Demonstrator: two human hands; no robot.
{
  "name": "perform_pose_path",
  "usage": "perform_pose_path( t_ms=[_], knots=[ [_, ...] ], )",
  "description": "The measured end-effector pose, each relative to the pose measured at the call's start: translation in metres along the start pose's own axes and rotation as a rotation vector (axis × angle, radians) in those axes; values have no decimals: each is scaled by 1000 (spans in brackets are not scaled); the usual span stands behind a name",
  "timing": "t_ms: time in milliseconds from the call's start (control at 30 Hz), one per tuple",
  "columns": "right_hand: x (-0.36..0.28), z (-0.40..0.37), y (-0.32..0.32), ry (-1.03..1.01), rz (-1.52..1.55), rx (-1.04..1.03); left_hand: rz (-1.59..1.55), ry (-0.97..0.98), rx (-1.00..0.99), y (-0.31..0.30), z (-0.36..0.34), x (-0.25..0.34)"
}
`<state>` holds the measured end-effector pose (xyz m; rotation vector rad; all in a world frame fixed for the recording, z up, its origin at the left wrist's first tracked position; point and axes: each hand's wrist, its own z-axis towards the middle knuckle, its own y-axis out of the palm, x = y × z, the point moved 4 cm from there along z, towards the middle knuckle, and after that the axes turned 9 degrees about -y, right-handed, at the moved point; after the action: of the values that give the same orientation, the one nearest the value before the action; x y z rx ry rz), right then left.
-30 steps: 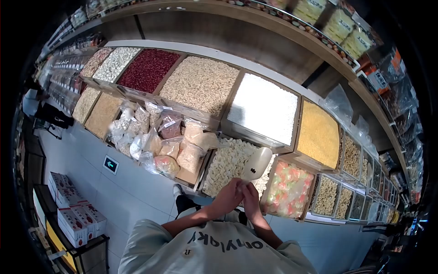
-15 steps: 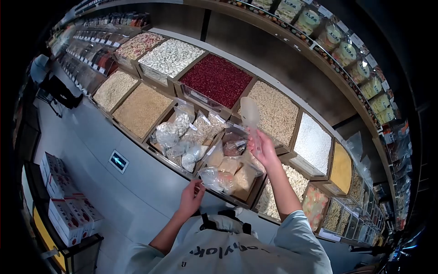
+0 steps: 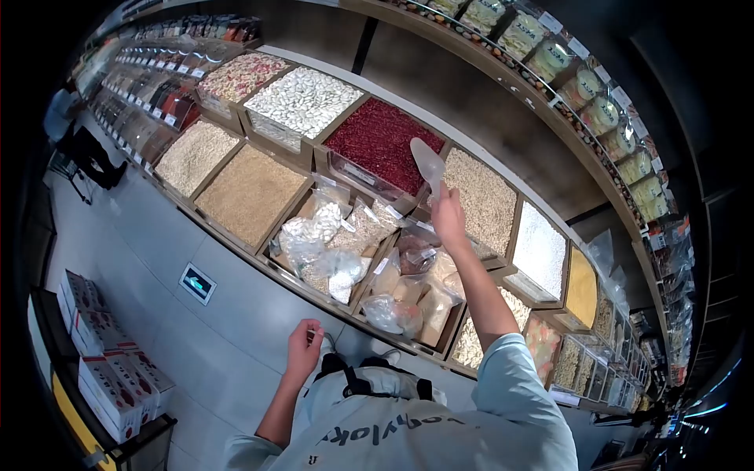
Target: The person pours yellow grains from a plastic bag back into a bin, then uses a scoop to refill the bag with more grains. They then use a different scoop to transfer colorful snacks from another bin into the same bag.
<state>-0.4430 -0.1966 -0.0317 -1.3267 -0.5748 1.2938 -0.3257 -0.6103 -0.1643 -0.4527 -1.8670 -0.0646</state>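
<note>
My right hand (image 3: 448,217) grips a pale translucent scoop (image 3: 427,162) by its handle. The scoop's head lies over the right edge of the bin of dark red beans (image 3: 375,141), beside a bin of beige grains (image 3: 481,196). Whether the scoop touches the beans I cannot tell. Near the front edge of the bins, my left hand (image 3: 305,345) hangs over the floor with curled fingers; what is in them, if anything, is too small to make out. Bagged goods (image 3: 342,228) fill the two front compartments between my hands.
White beans (image 3: 305,100) lie in a bin at the back left, white grains (image 3: 539,250) and yellow grain (image 3: 581,290) to the right. A shelf of packets (image 3: 581,86) overhangs the bins. Boxes (image 3: 118,385) stand at lower left. A person (image 3: 86,141) is at far left.
My right hand has moved up with the scoop, whose head has gone from the beige grains to the red beans' edge. My left hand has moved left, away from the bagged goods.
</note>
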Motion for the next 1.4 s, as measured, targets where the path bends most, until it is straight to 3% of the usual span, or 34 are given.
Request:
perform_pose_path(
  t_ms=[67,133,167,233,333,400,467,733,867,933,1100,1233,1400],
  knots=[
    [21,-13,-11,16,-7,74,35,23,-52,8,6,0],
    [42,-47,-32,-173,127,388,57,39,-105,19,10,1],
    [59,-69,-37,-144,155,435,61,50,-123,27,15,2],
    [84,-132,-44,187,585,403,82,68,-214,44,22,5],
    [119,-225,-55,353,821,468,139,59,-293,76,25,20],
    [152,-284,-59,498,863,481,193,47,-338,104,26,27],
    [186,-337,-64,619,840,595,210,190,-383,132,22,35],
    [311,-487,-49,1081,853,920,249,216,-534,285,-11,47],
    [394,-541,-46,1097,690,856,276,150,-625,375,-48,47],
    [427,-559,-47,869,192,629,265,125,-677,415,-69,51],
    [455,-571,-68,810,9,466,369,210,-750,480,-108,50],
    [466,-575,-68,835,29,327,407,168,-688,493,-119,48],
    [463,-569,-66,606,-116,309,470,254,-455,464,-88,26]
  ],
)
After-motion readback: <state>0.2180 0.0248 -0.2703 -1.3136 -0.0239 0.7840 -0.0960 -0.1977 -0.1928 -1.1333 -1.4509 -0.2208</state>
